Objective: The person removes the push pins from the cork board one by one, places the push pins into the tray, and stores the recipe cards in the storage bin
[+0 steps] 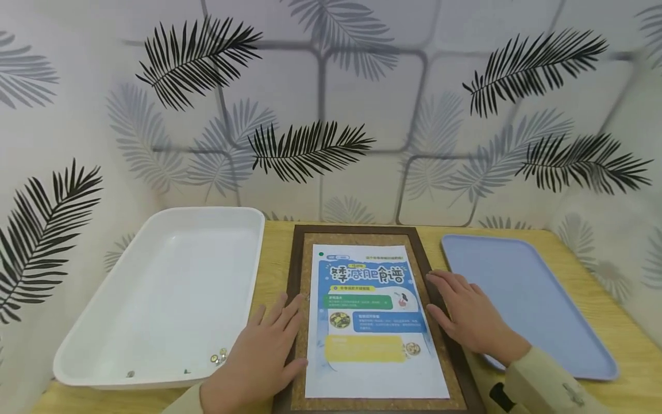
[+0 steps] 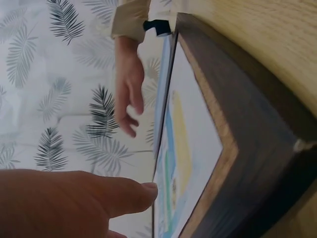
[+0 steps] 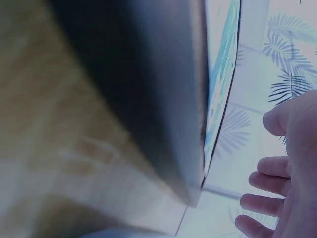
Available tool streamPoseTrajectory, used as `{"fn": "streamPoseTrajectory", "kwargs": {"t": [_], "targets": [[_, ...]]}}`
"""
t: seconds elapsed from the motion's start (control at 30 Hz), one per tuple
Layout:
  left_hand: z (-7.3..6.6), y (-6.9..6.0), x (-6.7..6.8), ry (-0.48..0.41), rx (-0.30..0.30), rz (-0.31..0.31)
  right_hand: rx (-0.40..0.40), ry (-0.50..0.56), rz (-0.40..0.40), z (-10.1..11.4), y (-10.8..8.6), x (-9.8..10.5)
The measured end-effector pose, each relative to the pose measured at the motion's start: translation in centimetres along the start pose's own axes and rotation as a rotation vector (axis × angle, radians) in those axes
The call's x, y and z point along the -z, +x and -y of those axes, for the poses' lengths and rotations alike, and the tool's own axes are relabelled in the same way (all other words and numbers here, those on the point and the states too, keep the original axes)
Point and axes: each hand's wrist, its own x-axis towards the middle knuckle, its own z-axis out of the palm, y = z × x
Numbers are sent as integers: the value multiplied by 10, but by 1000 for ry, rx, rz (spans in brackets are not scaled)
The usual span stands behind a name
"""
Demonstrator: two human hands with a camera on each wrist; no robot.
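Observation:
A brown-framed cork board (image 1: 381, 402) lies on the table with a printed sheet (image 1: 383, 376) on it, blue, green and yellow with large characters. My left hand (image 1: 264, 351) is at the board's left edge, fingers extended, thumb towards the sheet. At the right edge is my right hand (image 1: 473, 316), its fingers loosely spread over the frame. In the left wrist view the left thumb and hand (image 2: 74, 198) appear beside the sheet (image 2: 198, 134). The right wrist view shows the right hand (image 3: 302, 163) with relaxed fingers, holding nothing, beside the board's dark side (image 3: 163, 74).
On the left stands a white tray (image 1: 170, 287) with several small metal pins (image 1: 218, 356) near its front edge. A blue tray (image 1: 522, 287) lies on the right. Behind the wooden table (image 1: 636, 362) hangs a leaf-patterned backdrop (image 1: 362, 190).

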Motion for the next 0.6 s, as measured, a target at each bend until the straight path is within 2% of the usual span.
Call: {"fn": "streamPoseTrajectory", "kwargs": {"t": [0.27,0.47,0.6], "targets": [[-2,9,-16,-67,50,49,18,16,59,11,17,-4],[0,16,-18,-128,101,70,34,29,38,12,22,-10],[1,21,-19,-135,130,92,33,40,48,13,25,-10]]}}
